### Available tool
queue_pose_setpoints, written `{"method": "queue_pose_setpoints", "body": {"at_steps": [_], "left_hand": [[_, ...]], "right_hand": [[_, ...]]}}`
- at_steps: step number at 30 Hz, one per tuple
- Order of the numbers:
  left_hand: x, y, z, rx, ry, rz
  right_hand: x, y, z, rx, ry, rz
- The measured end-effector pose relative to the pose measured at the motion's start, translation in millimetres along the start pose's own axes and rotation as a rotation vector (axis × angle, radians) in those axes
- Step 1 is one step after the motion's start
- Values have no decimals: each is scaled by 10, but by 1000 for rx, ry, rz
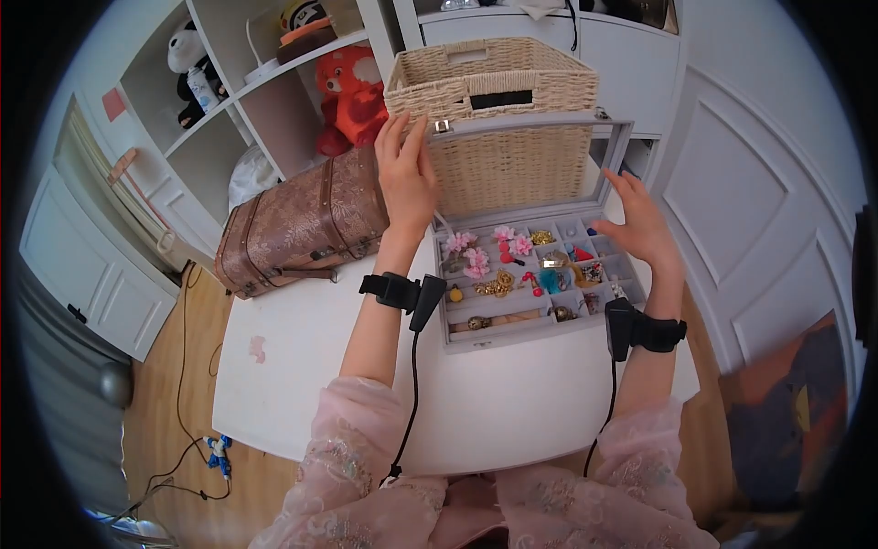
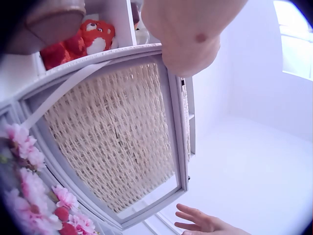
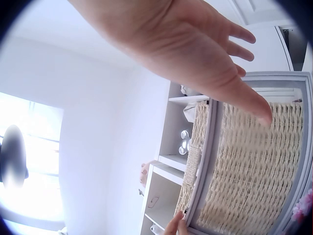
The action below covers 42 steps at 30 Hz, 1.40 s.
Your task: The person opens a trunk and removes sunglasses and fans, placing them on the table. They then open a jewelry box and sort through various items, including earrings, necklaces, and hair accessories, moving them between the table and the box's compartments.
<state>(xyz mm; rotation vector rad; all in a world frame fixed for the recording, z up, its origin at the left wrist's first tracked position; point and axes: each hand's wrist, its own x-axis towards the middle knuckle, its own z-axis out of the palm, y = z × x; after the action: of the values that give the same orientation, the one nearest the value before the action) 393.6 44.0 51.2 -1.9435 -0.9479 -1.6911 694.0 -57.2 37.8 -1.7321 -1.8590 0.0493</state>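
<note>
A grey jewelry box stands on the white table with its clear-windowed lid raised. Its compartments hold pink flowers, gold chains, a watch and small colourful trinkets. My left hand is at the lid's upper left corner, fingers extended and fingertips right at the edge. Near the lid's right side my right hand is held up, fingers spread and holding nothing. In the right wrist view, the right thumb overlaps the lid's window.
Behind the lid is a woven basket, seen through its window. A brown patterned chest sits left of the box. White shelves hold a red plush bear and a panda toy. Cables run across the wooden floor.
</note>
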Motion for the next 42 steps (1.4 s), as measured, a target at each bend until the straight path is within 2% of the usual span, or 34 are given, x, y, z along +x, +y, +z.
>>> {"method": "queue_pose_setpoints", "body": {"at_steps": [5,11,15,18,20,21,25,27,28,30,41,42], "left_hand": [[-147,-52,-11,130,-83,40],[-167,-19,-12,136,-163,58],[-269,-30,28,124,-155,17],[-228,-23,-92,120,-202,10],[-195,-33,-140,99,-127,18],[-142,23,-167,115,-12,47],[-84,130,-261,-1,-33,80],[-151,161,-251,-236,-446,-170],[-190,140,-242,-237,-446,-177],[-277,73,-203,-184,-858,-143],[-524,20,-85,-170,-1065,-229],[-542,22,-87,-139,-1154,-224]], "right_hand": [[-2,25,-32,-13,5,14],[20,19,66,-92,-47,45],[44,-5,79,-84,-65,16],[36,-57,122,-72,-100,39],[30,-53,115,-101,-96,53],[28,-68,106,-102,-98,52],[32,-35,123,-108,-92,55],[30,-16,138,-105,-89,38],[31,-19,128,-98,-98,40],[30,-20,113,-93,-110,41],[21,-76,99,-125,-153,43],[20,-90,99,-127,-154,44]]}}
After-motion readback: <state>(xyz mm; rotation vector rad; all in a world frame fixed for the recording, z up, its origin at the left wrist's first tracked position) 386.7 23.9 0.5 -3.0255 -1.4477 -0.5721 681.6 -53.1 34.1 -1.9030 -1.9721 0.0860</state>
